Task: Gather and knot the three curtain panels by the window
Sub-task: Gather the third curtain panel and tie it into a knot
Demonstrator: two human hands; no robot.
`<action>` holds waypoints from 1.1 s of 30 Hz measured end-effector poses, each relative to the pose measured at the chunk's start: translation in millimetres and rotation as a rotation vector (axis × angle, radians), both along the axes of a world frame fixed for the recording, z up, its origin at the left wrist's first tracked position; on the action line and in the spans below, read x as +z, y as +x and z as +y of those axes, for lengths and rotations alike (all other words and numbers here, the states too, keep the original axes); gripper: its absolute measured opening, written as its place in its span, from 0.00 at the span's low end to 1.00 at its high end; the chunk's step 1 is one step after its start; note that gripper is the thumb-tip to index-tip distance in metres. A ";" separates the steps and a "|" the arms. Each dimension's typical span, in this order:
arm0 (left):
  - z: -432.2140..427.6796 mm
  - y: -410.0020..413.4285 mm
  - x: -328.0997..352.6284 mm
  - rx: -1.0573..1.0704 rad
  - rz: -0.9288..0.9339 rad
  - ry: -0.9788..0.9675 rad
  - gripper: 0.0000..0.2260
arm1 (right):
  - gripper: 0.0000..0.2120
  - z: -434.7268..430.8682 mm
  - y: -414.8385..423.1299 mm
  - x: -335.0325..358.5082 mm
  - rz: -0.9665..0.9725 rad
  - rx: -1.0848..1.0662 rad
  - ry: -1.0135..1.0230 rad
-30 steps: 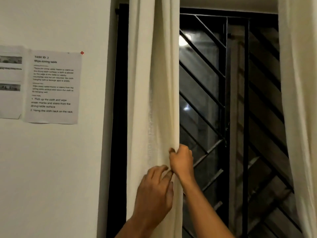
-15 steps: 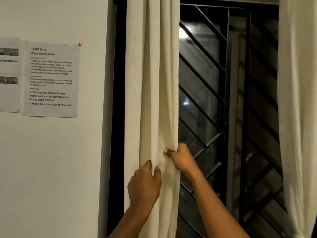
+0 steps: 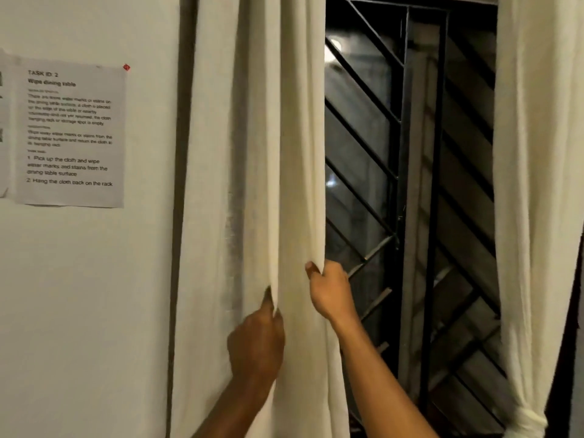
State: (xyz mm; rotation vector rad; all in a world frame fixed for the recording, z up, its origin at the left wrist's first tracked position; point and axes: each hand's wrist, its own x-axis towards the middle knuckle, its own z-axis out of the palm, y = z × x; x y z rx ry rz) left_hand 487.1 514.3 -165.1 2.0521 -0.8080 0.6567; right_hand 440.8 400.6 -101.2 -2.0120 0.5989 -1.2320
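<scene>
A cream curtain panel (image 3: 252,153) hangs at the left side of the window. My left hand (image 3: 257,343) pinches a vertical fold of it near its middle, fingers closed on the cloth. My right hand (image 3: 330,290) grips the panel's right edge, a little higher, with the thumb in front. A second cream curtain panel (image 3: 537,184) hangs at the right edge of the view and is tied in a knot (image 3: 526,420) near the bottom. A third panel is not in sight.
Behind the curtains is a dark window with a black metal grille (image 3: 410,184) of diagonal bars. A printed paper sheet (image 3: 71,134) is stuck on the white wall (image 3: 79,295) to the left of the window frame.
My left hand slid left across the panel and closed on a fold. The right hand kept its hold on the edge. The view dropped, revealing the right panel's knot.
</scene>
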 end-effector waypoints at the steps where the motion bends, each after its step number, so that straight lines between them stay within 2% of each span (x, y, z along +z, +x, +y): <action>1: -4.3 -7.0 -0.4 -0.046 -0.007 0.021 0.20 | 0.18 8.7 2.2 -2.0 -0.018 0.044 -0.007; 4: -12.9 -17.3 -4.7 -0.218 0.051 0.042 0.14 | 0.33 31.0 0.0 -8.7 -0.045 0.196 0.040; 5: -14.4 -18.3 -6.3 -0.257 0.078 0.045 0.12 | 0.33 35.3 -1.3 -11.8 -0.073 0.253 0.042; 7: -14.3 -17.2 -6.7 -0.271 0.044 0.097 0.09 | 0.28 36.9 -2.2 -17.1 -0.112 0.275 0.015; 9: -11.7 -14.4 -5.1 -0.315 -0.018 0.221 0.08 | 0.24 32.3 -0.6 -20.8 -0.121 0.206 0.008; 11: -3.0 -14.1 -5.7 -0.422 -0.069 0.294 0.12 | 0.14 22.6 1.3 -22.5 -0.118 0.108 0.036; 12: 3.4 -15.2 -7.4 -0.432 -0.152 0.278 0.16 | 0.10 17.1 0.8 -22.7 -0.110 0.069 0.053; 13: 10.4 -15.7 -10.9 -0.388 -0.271 0.193 0.20 | 0.09 11.5 -0.6 -22.7 -0.100 0.048 0.067; 15: 21.4 -13.8 -13.6 -0.176 -0.456 -0.141 0.27 | 0.09 4.4 -5.3 -21.8 -0.088 0.036 0.072; 16: 25.8 -10.7 -11.8 -0.049 -0.458 -0.316 0.29 | 0.10 3.0 -7.1 -21.3 -0.084 0.038 0.077; 18: 33.5 -4.8 1.6 0.102 -0.299 -0.542 0.32 | 0.11 1.6 -9.0 -20.7 -0.073 0.057 0.089; 20: 40.4 1.7 19.0 0.034 -0.018 -0.611 0.35 | 0.12 1.5 -10.5 -18.5 -0.043 0.086 0.088; 22: 43.6 15.2 26.8 -0.080 0.211 -0.589 0.24 | 0.12 -0.5 -12.2 -15.9 -0.026 0.073 0.101; 24: 50.1 30.3 29.8 -0.029 0.206 -0.515 0.11 | 0.13 -5.2 -14.3 -14.2 -0.011 -0.090 0.106; 27: 53.9 38.5 29.9 0.107 0.109 -0.489 0.08 | 0.12 -0.9 -20.6 -13.8 -0.003 -0.298 0.097; 30: 41.4 32.6 12.9 -0.055 0.084 -0.472 0.07 | 0.14 18.4 -18.3 -16.7 0.013 -0.216 0.050; 33: 21.2 22.5 -11.1 -0.259 0.080 -0.366 0.11 | 0.14 39.8 -6.6 -22.8 0.028 0.014 -0.008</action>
